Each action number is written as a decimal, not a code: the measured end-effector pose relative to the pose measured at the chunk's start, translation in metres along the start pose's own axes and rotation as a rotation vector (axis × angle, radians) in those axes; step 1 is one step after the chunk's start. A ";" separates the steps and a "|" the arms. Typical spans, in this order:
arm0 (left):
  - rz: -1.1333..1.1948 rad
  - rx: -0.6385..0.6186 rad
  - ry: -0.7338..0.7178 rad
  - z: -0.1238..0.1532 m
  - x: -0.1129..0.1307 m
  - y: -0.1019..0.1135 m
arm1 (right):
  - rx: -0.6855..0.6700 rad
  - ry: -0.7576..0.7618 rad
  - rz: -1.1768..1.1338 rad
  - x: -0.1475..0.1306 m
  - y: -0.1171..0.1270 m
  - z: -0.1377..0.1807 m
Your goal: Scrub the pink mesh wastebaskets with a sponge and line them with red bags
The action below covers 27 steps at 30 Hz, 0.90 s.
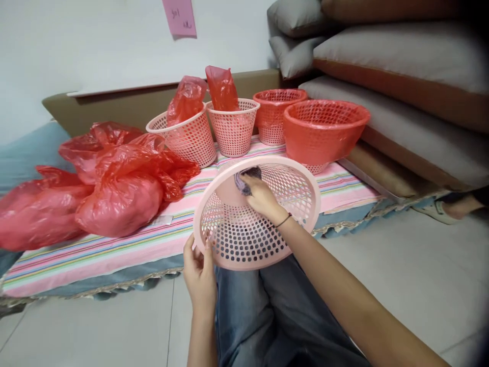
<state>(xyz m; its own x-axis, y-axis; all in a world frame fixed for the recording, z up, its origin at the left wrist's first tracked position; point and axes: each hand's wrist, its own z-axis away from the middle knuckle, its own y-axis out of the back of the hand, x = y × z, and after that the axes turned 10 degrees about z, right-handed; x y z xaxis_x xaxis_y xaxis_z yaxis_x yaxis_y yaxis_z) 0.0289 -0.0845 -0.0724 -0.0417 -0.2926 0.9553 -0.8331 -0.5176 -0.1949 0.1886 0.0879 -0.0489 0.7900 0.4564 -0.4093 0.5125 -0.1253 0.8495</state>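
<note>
A pink perforated plastic basket [252, 239] is tilted over my lap, its wide mouth facing me. My left hand [200, 267] pinches the basket's rim at the lower left, thumb inside and fingers outside. Deep inside the basket, my right hand [263, 196] presses a bunched dark grey-purple cloth [243, 182] against the wall near the base. Part of the cloth is hidden by the fingers.
Two pink baskets [234, 130] holding red plastic bags stand behind, beside two baskets wrapped in red bags [324, 132]. Filled red bags [122, 199] lie at left on the striped cloth [153, 255]. Large grey cushions [401, 61] are stacked at right.
</note>
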 end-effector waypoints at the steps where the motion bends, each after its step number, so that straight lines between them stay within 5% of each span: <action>1: 0.001 -0.003 0.009 0.000 -0.003 0.001 | -0.084 0.008 0.060 0.001 -0.012 -0.005; 4: -0.048 0.005 -0.003 0.001 -0.017 0.005 | -0.252 0.012 0.117 0.006 -0.052 -0.009; 7: -0.108 0.066 0.011 0.006 -0.035 0.002 | -0.280 0.032 0.122 0.011 -0.081 -0.004; 13: 0.019 0.214 0.192 0.030 -0.068 -0.033 | -0.330 0.055 0.120 0.019 -0.099 -0.005; 21: -0.061 0.255 -0.024 0.039 -0.074 -0.060 | -0.364 0.040 0.029 0.026 -0.089 -0.006; 27: -0.047 0.265 0.025 0.043 -0.075 -0.056 | -0.415 0.080 -0.241 0.025 -0.031 0.061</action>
<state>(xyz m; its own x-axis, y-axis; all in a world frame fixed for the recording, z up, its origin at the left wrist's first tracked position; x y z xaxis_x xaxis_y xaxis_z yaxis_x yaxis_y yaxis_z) 0.1020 -0.0681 -0.1430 -0.0223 -0.2450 0.9693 -0.6613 -0.7235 -0.1981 0.2129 0.0493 -0.1053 0.6290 0.4975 -0.5974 0.4871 0.3467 0.8016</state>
